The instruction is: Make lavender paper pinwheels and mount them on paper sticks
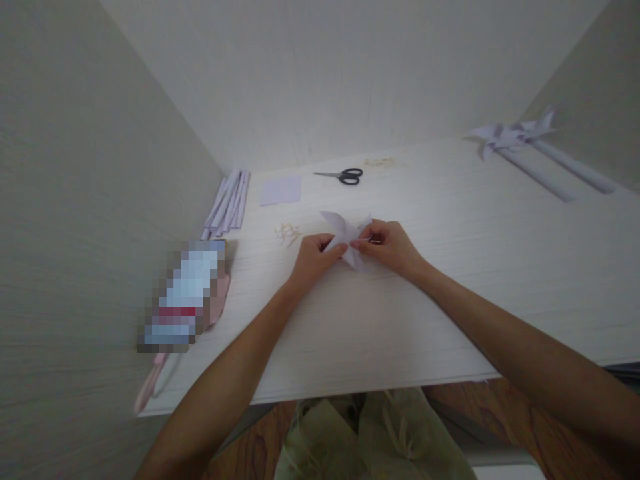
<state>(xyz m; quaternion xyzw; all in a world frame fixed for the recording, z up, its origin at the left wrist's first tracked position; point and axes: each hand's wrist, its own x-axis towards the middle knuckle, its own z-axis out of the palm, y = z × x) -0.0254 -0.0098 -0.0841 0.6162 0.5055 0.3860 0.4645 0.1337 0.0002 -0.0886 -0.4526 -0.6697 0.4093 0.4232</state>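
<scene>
A white paper pinwheel (345, 233) is held between my two hands, just above the middle of the table. My left hand (317, 257) pinches its left side, the thumb lying across the paper near the centre. From the right, my right hand (387, 243) grips it with thumb and fingers close to the centre. Behind it lie scissors (345, 176) with black handles and a small stack of square white paper (281, 191). A little pile of thin pale pieces (287, 233) lies left of the pinwheel; their kind is too small to tell.
Rolled paper sticks (230, 203) lie in a bundle at the left wall. A pixelated object (185, 293) stands nearer me on a pink pouch (219, 300). Finished-looking pinwheels on paper sticks (537, 173) lie at the far right. More pale bits (380, 162) lie by the back wall.
</scene>
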